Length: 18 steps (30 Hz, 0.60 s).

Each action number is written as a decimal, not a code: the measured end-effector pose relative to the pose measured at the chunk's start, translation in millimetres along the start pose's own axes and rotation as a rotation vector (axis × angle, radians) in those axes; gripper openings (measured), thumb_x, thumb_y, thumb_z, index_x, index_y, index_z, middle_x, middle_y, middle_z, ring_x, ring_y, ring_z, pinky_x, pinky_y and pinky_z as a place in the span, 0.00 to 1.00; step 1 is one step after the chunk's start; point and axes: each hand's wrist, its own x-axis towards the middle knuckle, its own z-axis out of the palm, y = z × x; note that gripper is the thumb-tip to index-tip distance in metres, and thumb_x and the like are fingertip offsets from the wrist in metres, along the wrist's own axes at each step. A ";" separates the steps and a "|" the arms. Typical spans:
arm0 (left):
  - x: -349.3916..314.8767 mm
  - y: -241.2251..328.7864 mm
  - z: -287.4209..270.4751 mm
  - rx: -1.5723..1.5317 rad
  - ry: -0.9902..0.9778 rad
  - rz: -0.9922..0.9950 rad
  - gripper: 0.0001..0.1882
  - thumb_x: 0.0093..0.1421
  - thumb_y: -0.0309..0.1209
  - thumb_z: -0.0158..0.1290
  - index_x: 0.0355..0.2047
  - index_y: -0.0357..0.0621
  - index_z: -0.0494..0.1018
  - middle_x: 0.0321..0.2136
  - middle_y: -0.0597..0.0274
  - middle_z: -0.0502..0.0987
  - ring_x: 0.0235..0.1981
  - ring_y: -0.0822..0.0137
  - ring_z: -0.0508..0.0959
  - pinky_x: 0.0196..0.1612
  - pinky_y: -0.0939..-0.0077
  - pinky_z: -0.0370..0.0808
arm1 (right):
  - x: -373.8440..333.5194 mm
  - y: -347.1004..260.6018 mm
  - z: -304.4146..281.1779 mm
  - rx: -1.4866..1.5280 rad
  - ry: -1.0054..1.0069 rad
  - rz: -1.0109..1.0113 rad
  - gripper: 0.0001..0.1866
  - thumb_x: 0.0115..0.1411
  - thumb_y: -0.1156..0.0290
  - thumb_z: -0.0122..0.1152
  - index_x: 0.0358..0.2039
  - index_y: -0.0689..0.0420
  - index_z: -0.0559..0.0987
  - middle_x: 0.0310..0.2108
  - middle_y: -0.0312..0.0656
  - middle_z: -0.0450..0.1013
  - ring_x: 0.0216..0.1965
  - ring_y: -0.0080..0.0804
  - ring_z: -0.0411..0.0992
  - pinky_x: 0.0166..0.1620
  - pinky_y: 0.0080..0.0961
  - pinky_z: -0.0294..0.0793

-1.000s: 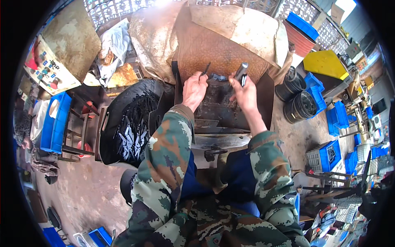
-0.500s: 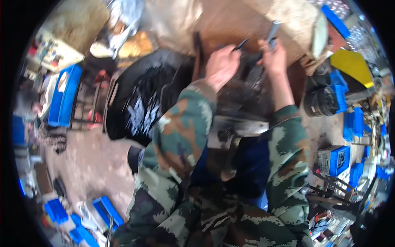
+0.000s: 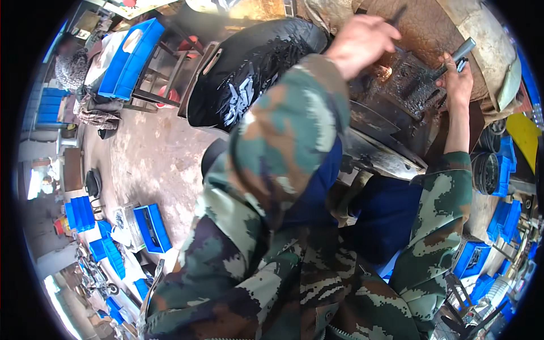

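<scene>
My left hand (image 3: 365, 45) is raised over the far middle of the bench and smeared by motion. A dark thin strip (image 3: 399, 15) sticks out past its fingers, which look closed on it. To the right, my right hand (image 3: 457, 84) is wrapped round a tool with a grey round handle (image 3: 466, 49); the tool's dark lower part lies over the wet, dark work surface (image 3: 391, 90). Left of my left forearm stands a large black tub (image 3: 218, 54) with many black strips (image 3: 275, 56) and some shiny pale ones (image 3: 239, 99) in it.
A metal-edged ledge (image 3: 385, 158) lies between my body and the work surface. Brown sheeting (image 3: 430, 25) covers the far side. A blue bin (image 3: 133, 59) rests on a stand at left. Dark round buckets (image 3: 484, 170) and blue crates (image 3: 473, 258) stand at right.
The view has swung, so the tub and bench sit further right. My left hand has moved away from my right hand, toward the tub's side. My right hand still grips the grey handle.
</scene>
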 end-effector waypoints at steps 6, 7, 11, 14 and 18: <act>-69.0 -37.4 -170.3 0.346 0.229 -0.307 0.19 0.62 0.41 0.52 0.44 0.38 0.79 0.38 0.56 0.81 0.42 0.66 0.79 0.49 0.73 0.72 | 5.0 -5.3 3.3 -0.002 -0.058 0.025 0.18 0.64 0.61 0.61 0.49 0.60 0.74 0.40 0.36 0.80 0.20 0.16 0.63 0.21 0.18 0.72; -84.0 -53.4 -191.8 0.303 0.253 -0.349 0.19 0.60 0.40 0.54 0.43 0.37 0.79 0.36 0.55 0.81 0.41 0.67 0.79 0.46 0.74 0.73 | 5.3 -5.5 3.3 0.009 -0.063 0.023 0.18 0.64 0.61 0.61 0.49 0.60 0.74 0.40 0.36 0.80 0.19 0.16 0.63 0.21 0.18 0.72; -144.4 -127.7 -259.1 0.843 0.236 -0.513 0.23 0.52 0.46 0.60 0.35 0.35 0.80 0.32 0.43 0.82 0.38 0.49 0.82 0.44 0.61 0.75 | 3.5 -7.8 7.0 0.002 -0.047 0.025 0.18 0.65 0.61 0.61 0.48 0.60 0.74 0.40 0.36 0.80 0.19 0.16 0.62 0.21 0.18 0.72; -160.5 -156.5 -253.1 1.059 0.110 -0.598 0.36 0.50 0.50 0.62 0.49 0.32 0.75 0.43 0.40 0.80 0.49 0.49 0.79 0.54 0.64 0.74 | 1.9 -10.8 -2.6 -0.035 -0.028 0.036 0.19 0.64 0.62 0.61 0.49 0.61 0.73 0.40 0.36 0.80 0.19 0.16 0.62 0.21 0.18 0.71; -177.9 -183.2 -252.0 1.005 0.109 -0.652 0.35 0.50 0.46 0.64 0.52 0.33 0.74 0.42 0.41 0.80 0.46 0.51 0.81 0.51 0.65 0.75 | 7.5 0.6 6.5 0.003 -0.033 0.014 0.20 0.63 0.58 0.62 0.47 0.61 0.75 0.38 0.35 0.81 0.13 0.18 0.65 0.20 0.16 0.71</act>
